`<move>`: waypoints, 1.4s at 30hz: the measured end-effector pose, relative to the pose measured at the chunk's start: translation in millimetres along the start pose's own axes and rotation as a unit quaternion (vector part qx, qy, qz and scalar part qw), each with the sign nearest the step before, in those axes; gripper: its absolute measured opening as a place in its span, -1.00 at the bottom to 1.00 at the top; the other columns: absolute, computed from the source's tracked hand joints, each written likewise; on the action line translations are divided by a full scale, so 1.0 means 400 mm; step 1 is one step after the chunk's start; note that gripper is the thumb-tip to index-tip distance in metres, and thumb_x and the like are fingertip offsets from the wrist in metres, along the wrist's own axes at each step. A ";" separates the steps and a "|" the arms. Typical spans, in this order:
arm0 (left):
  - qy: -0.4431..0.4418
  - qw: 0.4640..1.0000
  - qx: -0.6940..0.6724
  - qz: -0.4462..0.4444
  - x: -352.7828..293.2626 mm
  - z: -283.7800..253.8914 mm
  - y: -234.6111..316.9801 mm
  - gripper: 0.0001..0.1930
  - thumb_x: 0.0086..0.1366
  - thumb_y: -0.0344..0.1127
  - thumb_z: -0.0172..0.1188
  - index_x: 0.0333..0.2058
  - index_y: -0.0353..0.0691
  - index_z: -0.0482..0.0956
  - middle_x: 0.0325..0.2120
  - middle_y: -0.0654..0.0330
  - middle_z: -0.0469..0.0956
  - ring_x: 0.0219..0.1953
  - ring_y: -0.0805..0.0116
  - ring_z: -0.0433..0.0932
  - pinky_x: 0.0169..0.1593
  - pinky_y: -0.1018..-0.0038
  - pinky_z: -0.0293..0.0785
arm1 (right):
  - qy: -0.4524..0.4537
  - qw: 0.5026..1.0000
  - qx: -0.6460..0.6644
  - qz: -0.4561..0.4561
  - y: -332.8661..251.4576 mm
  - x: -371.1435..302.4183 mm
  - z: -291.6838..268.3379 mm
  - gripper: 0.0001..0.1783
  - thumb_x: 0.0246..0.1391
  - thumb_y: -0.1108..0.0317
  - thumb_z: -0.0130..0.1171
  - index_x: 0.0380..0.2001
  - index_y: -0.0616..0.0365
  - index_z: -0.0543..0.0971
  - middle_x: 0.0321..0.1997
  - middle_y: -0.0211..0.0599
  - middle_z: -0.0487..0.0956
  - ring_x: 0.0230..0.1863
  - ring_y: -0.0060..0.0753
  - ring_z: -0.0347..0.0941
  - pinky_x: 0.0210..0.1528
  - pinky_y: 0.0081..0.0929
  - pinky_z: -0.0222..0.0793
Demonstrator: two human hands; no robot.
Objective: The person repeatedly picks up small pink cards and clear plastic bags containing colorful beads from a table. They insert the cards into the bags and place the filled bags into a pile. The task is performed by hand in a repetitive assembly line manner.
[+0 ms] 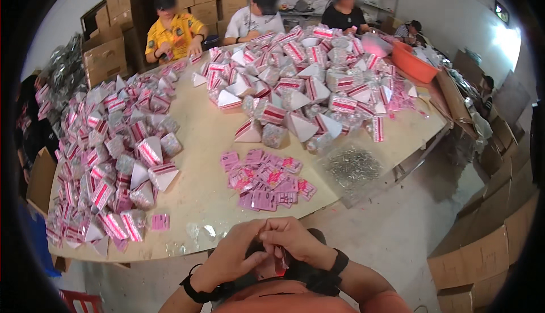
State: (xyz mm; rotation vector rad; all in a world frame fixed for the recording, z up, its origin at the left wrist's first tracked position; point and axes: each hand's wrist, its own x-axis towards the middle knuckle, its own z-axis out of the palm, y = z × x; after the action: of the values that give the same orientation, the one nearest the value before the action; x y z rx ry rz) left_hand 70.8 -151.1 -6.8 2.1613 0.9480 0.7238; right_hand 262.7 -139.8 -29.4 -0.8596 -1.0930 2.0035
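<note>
My left hand (239,251) and my right hand (296,241) meet in front of my body, just off the table's near edge. The fingers of both are bent together, the right ones in a pinch. Something small and partly pinkish shows below the fingers, too covered to name. Beyond my hands lies a loose heap of pink printed cards (267,178) on the table. To its right sits a clear flat tray or sheet with many small metal pieces (353,166). One single pink card (160,222) rests apart, to the left.
Wedge-shaped packs with pink stripes form a left pile (122,160) and a far pile (301,86) on the pale table (196,143). An orange basin (413,63) stands at the far right. Several people work across the table. Cardboard boxes (477,256) line the right side.
</note>
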 end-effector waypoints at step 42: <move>0.147 0.883 -0.392 -0.211 -0.045 0.057 -0.044 -0.76 0.35 -0.30 0.03 -0.52 -0.21 0.38 -0.70 0.36 0.35 -0.65 0.62 0.27 -0.54 0.65 0.19 | 0.084 0.788 -0.527 -0.306 0.019 -0.007 0.065 -0.82 0.03 0.39 0.08 -0.26 0.15 0.42 -0.37 -0.18 0.41 -0.35 -0.02 0.43 -0.36 -0.19 0.37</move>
State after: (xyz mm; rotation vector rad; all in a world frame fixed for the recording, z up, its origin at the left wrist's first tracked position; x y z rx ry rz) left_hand 68.8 -164.1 -38.2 1.1109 0.9983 1.0085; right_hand 241.7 -156.2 -24.4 -0.9709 -2.0822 0.6500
